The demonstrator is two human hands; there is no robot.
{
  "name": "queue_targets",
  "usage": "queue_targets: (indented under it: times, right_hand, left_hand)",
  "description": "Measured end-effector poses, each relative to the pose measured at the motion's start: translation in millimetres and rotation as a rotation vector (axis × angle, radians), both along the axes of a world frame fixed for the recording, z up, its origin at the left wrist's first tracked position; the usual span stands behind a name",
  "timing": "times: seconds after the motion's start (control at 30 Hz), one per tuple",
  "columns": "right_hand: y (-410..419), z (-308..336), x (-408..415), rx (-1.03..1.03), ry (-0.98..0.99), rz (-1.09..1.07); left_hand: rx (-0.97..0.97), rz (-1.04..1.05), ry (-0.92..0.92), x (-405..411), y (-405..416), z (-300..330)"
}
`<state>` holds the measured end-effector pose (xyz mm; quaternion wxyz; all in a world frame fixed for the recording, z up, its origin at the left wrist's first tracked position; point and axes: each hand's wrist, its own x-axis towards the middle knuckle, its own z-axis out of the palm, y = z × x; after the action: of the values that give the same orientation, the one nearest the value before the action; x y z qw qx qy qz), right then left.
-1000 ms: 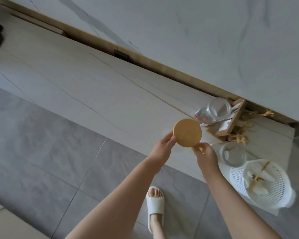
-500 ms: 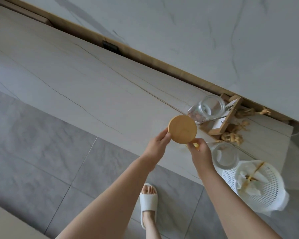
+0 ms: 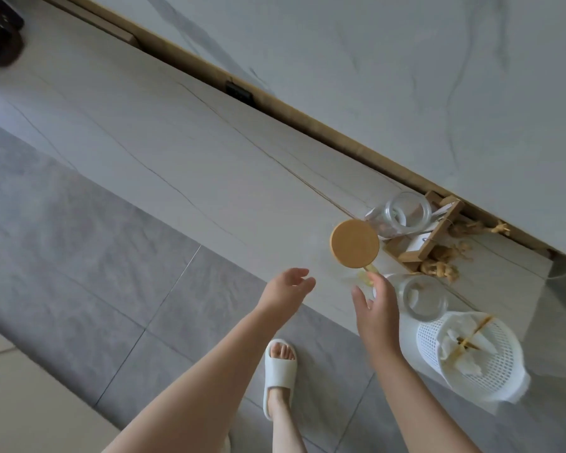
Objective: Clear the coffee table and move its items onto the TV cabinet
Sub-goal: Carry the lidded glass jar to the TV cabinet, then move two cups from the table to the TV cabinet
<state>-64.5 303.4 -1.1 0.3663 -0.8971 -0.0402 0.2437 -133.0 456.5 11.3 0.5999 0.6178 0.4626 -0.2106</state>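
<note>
On the long pale cabinet top [image 3: 164, 152], seen from the head camera, a lidded glass jar with a round wooden lid [image 3: 355, 243] is now standing by itself, where half a second ago both hands were gripping it by the lid and body. The left hand [image 3: 286, 287] is pulling back toward the floor side, fingers loosely spread and holding nothing, well clear of the jar. The right hand [image 3: 374, 308] is also drawing away, fingers relaxed and apart, its fingertips just beside the jar's lower glass but seemingly no longer clasping it. The jar is sitting near the cabinet's front edge, just beside an open glass jar [image 3: 406, 212] lying by a small wooden frame [image 3: 419, 243], another open glass jar [image 3: 425, 297] and a white mesh basket [image 3: 471, 358] at the cabinet's end. This is looking like a finished placement, so the person is probably free to be going back for the next item.
</note>
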Motion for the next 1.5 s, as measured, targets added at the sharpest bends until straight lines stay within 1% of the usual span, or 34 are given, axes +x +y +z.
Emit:
queue_targets:
  times: [0.1, 0.2, 0.27, 0.43, 0.63, 0.77, 0.9, 1.23, 1.37, 1.5]
  right_hand:
    - [8, 15, -29, 0.008, 0.097, 0.059]
    - [26, 23, -56, -0.009, 0.146, 0.195]
    - [42, 27, -73, -0.036, 0.178, 0.33]
    - [88, 34, -122, -0.152, 0.186, 0.722]
    - [146, 38, -202, -0.317, 0.068, 1.149]
    - [180, 38, -271, -0.387, -0.03, 1.371]
    - [213, 41, -351, -0.444, -0.099, 1.559]
    - [289, 56, -548, -0.436, -0.243, 1.879]
    - [314, 63, -602, -0.432, -0.309, 1.996]
    - [337, 69, -641, -0.44, -0.342, 2.087]
  left_hand:
    - [0.022, 0.024, 0.026, -31, 7, 14]
    - [0.065, 0.04, 0.054, -65, 18, 25]
    - [0.089, 0.071, 0.062, -91, 27, 30]
    - [0.128, 0.212, 0.116, -166, 49, 37]
    - [0.132, 0.396, 0.194, -278, 66, 34]
    - [0.172, 0.457, 0.281, -366, 71, 29]
    - [0.13, 0.642, 0.33, -456, 70, 28]
    - [0.098, 0.991, 0.384, -646, 76, 33]
    - [0.105, 1.097, 0.421, -698, 72, 37]
    - [0.077, 1.207, 0.443, -729, 69, 37]
